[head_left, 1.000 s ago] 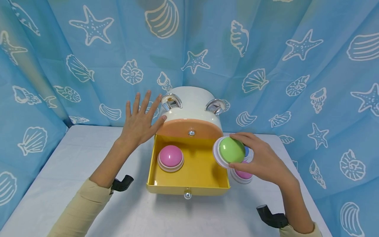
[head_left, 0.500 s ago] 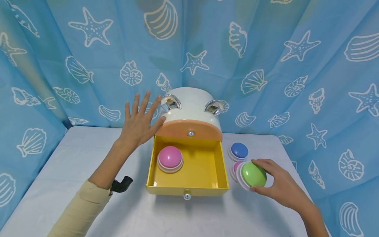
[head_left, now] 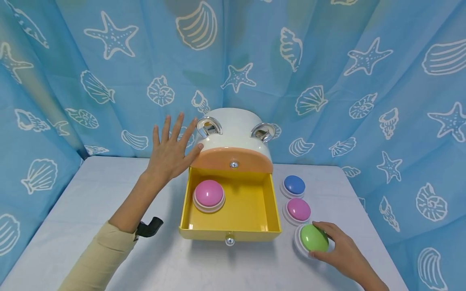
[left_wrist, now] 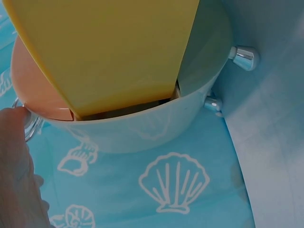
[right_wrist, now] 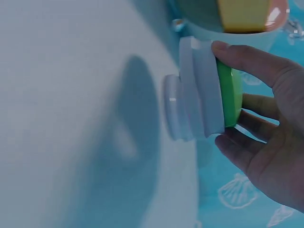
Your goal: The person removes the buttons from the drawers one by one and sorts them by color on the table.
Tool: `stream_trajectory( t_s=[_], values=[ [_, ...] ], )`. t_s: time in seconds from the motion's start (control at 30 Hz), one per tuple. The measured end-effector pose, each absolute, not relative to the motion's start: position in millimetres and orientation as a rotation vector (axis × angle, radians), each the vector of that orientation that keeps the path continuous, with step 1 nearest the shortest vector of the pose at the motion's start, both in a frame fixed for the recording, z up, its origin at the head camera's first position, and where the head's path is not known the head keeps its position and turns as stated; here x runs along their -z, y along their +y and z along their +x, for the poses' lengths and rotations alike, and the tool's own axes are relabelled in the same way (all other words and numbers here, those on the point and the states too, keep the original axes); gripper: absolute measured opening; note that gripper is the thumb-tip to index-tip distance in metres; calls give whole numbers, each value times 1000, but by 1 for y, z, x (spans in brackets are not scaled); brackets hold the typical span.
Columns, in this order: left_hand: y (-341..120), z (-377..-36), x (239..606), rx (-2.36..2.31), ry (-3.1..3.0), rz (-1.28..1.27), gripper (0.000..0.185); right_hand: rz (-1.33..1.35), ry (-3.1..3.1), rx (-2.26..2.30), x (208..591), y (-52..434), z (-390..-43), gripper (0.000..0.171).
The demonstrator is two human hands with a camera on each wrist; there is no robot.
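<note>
My left hand (head_left: pixel 174 150) is flat with its fingers spread, and its thumb touches the left side of the white round cabinet (head_left: pixel 236 135); the thumb (left_wrist: pixel 16 161) shows at the edge of the left wrist view. The cabinet's yellow drawer (head_left: pixel 233 233) stands pulled out, with a pink dome button (head_left: pixel 209 194) in its back left corner. My right hand (head_left: pixel 336 248) grips a green dome button (head_left: pixel 314 238) (right_wrist: pixel 209 90) by its white rim, low at the table right of the drawer's front corner. Whether it rests on the table I cannot tell.
A blue button (head_left: pixel 294 185) and a second pink button (head_left: pixel 298 209) sit in a row on the white table (head_left: pixel 91 194) right of the drawer. Blue shell-print curtain (head_left: pixel 327 81) closes in the back and both sides. Chrome handles (head_left: pixel 209 126) stick up on the cabinet.
My right hand carried the green button from above the drawer's right rim down and toward me to the table's front right. The left hand stayed in place.
</note>
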State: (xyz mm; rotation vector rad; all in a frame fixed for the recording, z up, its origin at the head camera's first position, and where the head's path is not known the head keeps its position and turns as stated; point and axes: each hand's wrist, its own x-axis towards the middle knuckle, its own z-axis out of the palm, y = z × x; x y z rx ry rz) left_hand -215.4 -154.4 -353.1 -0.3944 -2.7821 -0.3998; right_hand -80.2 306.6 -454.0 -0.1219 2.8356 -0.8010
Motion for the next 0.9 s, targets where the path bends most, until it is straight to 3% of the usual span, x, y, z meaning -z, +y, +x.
stream_trajectory(
  t_s=[0.9],
  values=[
    [-155, -216, 354, 409, -2766, -400, 72, -49, 2794, 754, 483, 297, -88, 90]
  ],
)
